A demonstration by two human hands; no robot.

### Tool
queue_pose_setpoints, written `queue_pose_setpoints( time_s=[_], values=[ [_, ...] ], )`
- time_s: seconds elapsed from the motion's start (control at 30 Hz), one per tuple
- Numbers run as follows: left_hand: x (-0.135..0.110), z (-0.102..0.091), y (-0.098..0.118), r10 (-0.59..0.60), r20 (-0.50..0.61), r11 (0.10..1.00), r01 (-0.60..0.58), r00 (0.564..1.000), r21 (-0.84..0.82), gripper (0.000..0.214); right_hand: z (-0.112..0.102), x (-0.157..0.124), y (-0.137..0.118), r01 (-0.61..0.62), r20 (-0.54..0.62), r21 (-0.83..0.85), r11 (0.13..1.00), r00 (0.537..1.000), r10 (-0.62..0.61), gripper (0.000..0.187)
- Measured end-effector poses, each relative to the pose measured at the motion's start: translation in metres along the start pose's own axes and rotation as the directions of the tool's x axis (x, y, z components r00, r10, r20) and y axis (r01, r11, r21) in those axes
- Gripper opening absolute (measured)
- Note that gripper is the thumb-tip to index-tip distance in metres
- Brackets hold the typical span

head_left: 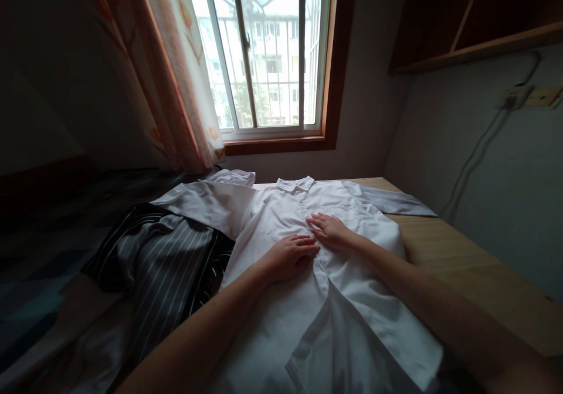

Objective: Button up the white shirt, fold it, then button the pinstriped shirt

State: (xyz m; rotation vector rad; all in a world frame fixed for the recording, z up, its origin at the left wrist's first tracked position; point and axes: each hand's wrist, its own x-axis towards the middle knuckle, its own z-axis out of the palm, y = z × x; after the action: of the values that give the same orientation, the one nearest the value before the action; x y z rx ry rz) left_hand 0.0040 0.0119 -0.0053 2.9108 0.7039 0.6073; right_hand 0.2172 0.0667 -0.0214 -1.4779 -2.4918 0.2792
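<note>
**White shirt (272,221) laid out on tabletop (475,265)**

Collar (295,184) at upper centre. Strip of wood at frame right gives room between shirt and wall (492,165); at left, striped garment (167,265) crowds the shirt's edge. Left hand (291,256), mid-frame, over the front placket (303,205); shaded underneath, cannot tell whether its fingers pinch cloth. Right hand (332,231), just above and right: fingers extended, resting loosely on fabric.

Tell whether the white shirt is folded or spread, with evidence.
Spread, though rumpled: the shirt has its collar toward the window, one sleeve out left, the other out right.
</note>
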Motion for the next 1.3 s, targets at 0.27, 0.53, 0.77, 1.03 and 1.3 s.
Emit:
queue_pose_setpoints(
  time_s=[0.27, 0.53, 0.77, 1.03, 1.3],
  values=[
    [-0.002, 0.010, -0.011, -0.442, -0.037, 0.877, 0.440, 0.896, 0.195, 0.049, 0.008, -0.003, -0.010, -0.086, 0.010, -0.063, 0.994, 0.996, 0.087, 0.055],
    [-0.008, 0.004, -0.016, -0.543, 0.184, 0.838, 0.512, 0.819, 0.191, 0.060, 0.008, -0.003, -0.007, -0.105, 0.025, -0.045, 0.993, 0.994, 0.106, 0.055],
    [-0.009, -0.001, -0.014, -0.525, 0.217, 0.850, 0.498, 0.823, 0.169, 0.070, 0.006, -0.005, -0.013, -0.195, 0.020, -0.067, 0.979, 0.980, 0.196, 0.063],
    [-0.004, -0.003, -0.019, -0.546, 0.243, 0.838, 0.524, 0.802, 0.153, 0.078, 0.006, -0.004, -0.012, -0.188, 0.028, -0.073, 0.980, 0.981, 0.190, 0.063],
    [-0.002, -0.004, -0.016, -0.557, 0.237, 0.830, 0.535, 0.796, 0.158, 0.077, 0.008, -0.004, -0.011, -0.179, 0.010, -0.064, 0.982, 0.984, 0.180, 0.063]
  ],
)
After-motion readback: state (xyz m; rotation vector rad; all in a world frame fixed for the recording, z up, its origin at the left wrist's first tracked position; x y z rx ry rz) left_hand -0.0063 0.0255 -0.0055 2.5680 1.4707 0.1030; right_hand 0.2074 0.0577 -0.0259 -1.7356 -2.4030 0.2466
